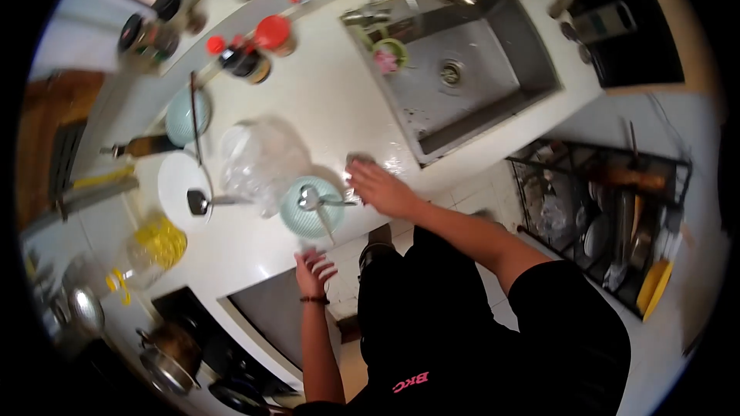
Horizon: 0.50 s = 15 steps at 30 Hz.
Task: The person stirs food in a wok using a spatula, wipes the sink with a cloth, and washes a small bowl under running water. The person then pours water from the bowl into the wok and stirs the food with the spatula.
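Left hand (314, 271) hung at the table (324, 92) edge, fingers apart, nothing in it. Just beyond it: pale green bowl (290, 216) with a spoon (308, 197) inside. Right hand (376, 186) lay palm-down, fingers together, on a dark pad (360, 159), mostly hidden under the fingertips; couldn't tell if gripped. Pad looked light and soft, likely slippery if damp; best held flat under spread fingers. Farther out: clear plastic bag (266, 163) left of that hand, sink (482, 54) beyond it to the right.
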Motion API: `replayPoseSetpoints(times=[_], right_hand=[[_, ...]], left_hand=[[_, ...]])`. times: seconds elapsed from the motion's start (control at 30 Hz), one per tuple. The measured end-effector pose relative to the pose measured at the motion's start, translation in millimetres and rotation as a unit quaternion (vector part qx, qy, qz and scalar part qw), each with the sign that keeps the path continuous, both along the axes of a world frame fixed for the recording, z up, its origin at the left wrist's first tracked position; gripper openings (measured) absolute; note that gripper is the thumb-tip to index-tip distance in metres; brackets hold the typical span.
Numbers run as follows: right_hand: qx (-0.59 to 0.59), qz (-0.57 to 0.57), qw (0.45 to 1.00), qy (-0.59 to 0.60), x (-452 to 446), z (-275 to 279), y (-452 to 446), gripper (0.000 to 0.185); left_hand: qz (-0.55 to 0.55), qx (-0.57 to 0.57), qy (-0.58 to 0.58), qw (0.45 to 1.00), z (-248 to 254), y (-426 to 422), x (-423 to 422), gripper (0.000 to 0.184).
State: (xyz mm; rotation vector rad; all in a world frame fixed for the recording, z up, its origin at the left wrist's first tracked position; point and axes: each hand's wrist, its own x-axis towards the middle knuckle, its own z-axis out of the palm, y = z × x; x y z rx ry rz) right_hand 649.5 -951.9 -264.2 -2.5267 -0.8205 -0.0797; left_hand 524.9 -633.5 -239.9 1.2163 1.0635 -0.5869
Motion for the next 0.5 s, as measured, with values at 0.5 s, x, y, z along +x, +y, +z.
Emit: replayPoseSetpoints(times=[0.5], right_hand=[[0.170,-0.242,0.955,-0.015,-46.7,0.7,-280.9,0.037]], left_hand=[[-0.186,0.115,0.022,0.975,1.3,-45.5,-76.9,0.052]])
